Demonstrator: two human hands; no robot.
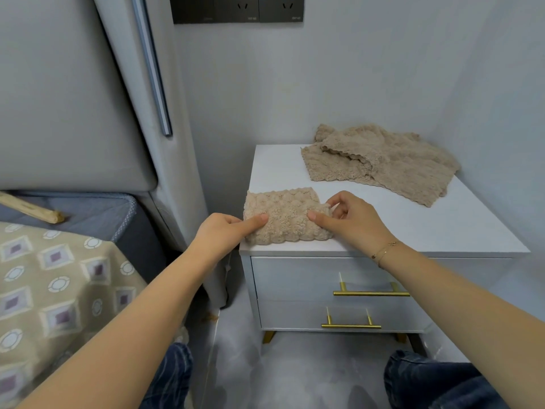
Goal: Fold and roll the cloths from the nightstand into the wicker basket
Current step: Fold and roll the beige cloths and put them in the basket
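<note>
A folded beige textured cloth [284, 215] lies at the front left corner of the white nightstand [413, 219]. My left hand [221, 234] pinches the cloth's left edge, thumb on top. My right hand [351, 215] pinches its right edge between thumb and fingers. A loose pile of more beige cloths [383, 160] lies crumpled at the back right of the nightstand top. No wicker basket is in view.
The nightstand has two drawers with gold handles [371, 293]. A grey padded headboard [73, 98] and a bed with a patterned cover [59, 290] stand to the left. A wooden stick [32, 209] lies on the mattress. My knees are at the bottom of the view.
</note>
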